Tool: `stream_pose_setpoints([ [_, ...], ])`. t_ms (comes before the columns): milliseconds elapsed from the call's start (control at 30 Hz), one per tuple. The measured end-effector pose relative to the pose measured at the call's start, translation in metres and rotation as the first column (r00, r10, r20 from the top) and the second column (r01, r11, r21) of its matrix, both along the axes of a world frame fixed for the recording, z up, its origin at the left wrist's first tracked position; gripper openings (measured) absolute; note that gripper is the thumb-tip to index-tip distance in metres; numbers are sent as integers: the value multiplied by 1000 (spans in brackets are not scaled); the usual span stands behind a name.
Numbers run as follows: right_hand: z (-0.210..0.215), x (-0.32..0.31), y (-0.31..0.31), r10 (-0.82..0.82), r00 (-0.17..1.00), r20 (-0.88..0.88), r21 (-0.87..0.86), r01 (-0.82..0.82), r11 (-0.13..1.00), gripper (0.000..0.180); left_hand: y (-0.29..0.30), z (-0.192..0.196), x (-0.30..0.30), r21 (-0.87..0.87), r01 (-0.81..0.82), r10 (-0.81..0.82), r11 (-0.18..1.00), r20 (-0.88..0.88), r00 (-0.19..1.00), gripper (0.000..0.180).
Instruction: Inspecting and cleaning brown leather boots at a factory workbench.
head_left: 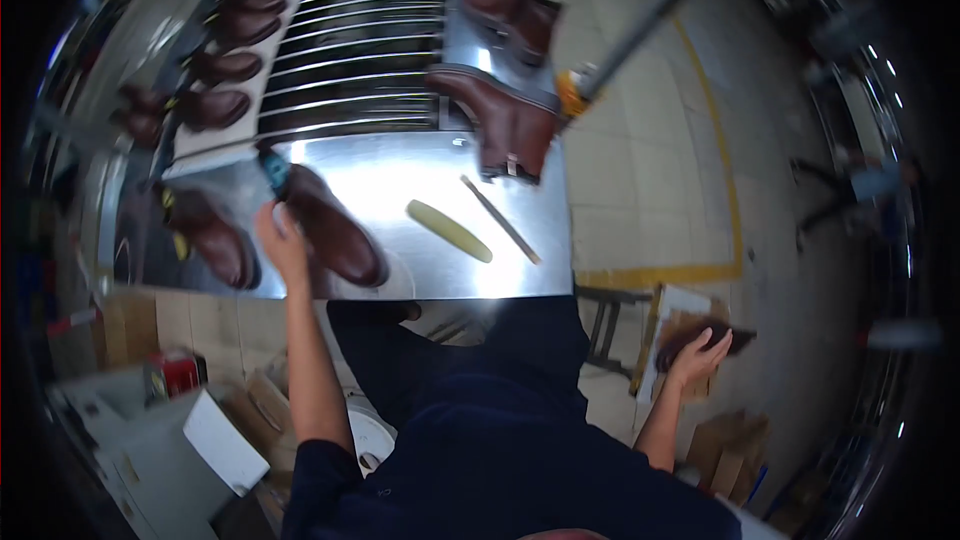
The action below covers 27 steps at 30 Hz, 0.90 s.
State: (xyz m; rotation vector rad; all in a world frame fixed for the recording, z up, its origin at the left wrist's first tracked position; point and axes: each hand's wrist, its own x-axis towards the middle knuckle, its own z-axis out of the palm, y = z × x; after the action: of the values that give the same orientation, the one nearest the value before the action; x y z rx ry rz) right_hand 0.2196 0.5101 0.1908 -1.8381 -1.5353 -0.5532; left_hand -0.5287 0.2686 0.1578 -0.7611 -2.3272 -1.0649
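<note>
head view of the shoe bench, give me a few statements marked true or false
1. The left hand rests on a brown shoe on the metal table. True.
2. The right hand is also on the table. False: it reaches down to a dark piece on a low stand beside the table.
3. A yellow-green flat tool lies on the table. True.
4. The brown boot at the table's far edge lies on its side. False: it stands upright.
</note>
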Motion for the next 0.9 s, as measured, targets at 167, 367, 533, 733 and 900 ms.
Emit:
stream_pose_setpoints([
  [167,27,-108,56,455,762,-461,-76,-545,835,41,62,-26,29,19,37,-40,999,232,972,40],
  [367,86,-360,140,782,326,-532,94,-895,437,46,39,7,26,35,-23,14,999,237,972,38],
  [533,75,-515,256,665,249,-704,58,-913,404,88,32,-22,18,156,-85,47,984,232,972,29],
  [733,65,-557,387,476,504,-721,58,-640,766,100,54,-2,29,14,26,-28,1000,240,970,33],
  [900,76,-550,393,427,501,-752,-170,-775,609,58,42,-3,28,3,-5,5,1000,230,973,34],
])
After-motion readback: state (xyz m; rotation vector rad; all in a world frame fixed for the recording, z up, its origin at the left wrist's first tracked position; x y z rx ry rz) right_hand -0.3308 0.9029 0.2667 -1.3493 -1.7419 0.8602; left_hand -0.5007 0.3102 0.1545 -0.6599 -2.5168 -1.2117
